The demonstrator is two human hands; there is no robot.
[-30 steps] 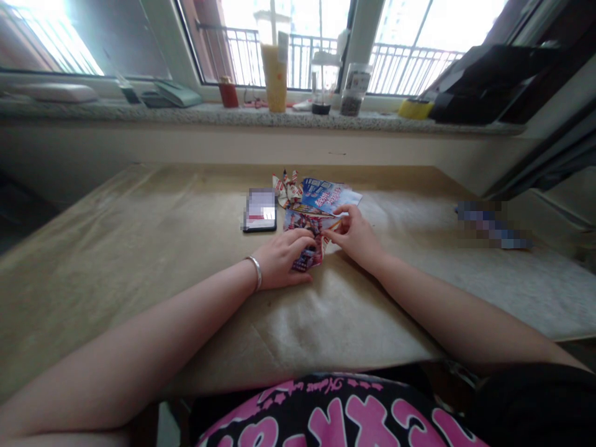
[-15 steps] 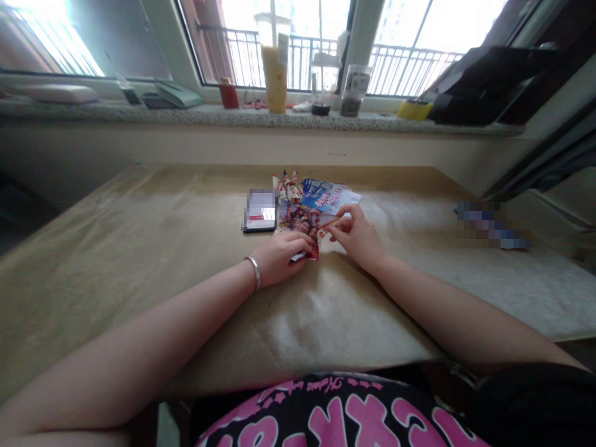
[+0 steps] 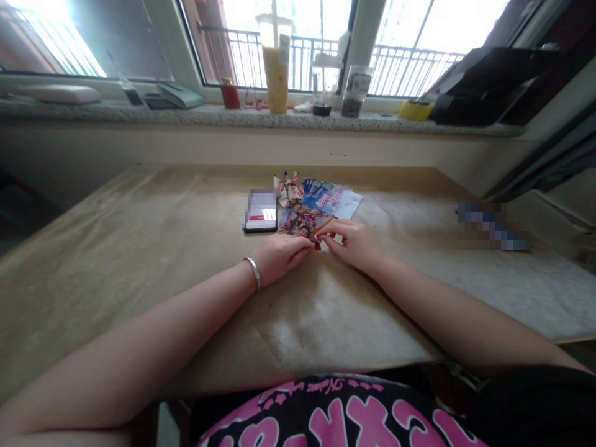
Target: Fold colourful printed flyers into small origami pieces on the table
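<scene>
Phone [image 3: 261,211] lying on table [image 3: 139,248], just left of flyers [image 3: 302,223]. Folded paper [image 3: 287,190] sitting behind them. Blurred item [image 3: 493,226] lying well to right. Cup [image 3: 277,81] standing on sill [image 3: 233,117] beyond table.

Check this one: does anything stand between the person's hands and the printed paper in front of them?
Nothing visible does: the left hand and right hand both reach the near edge of the printed paper. The phone lies off to its left.

Bright daylight pours through the windows [image 3: 442,31] at twelve o'clock, behind a metal balcony railing [image 3: 410,77]. Below them runs a speckled granite sill [image 3: 195,115] above a cream wall [image 3: 186,144], and a tan-covered table [image 3: 139,248] spreads from nine to three o'clock.
</scene>
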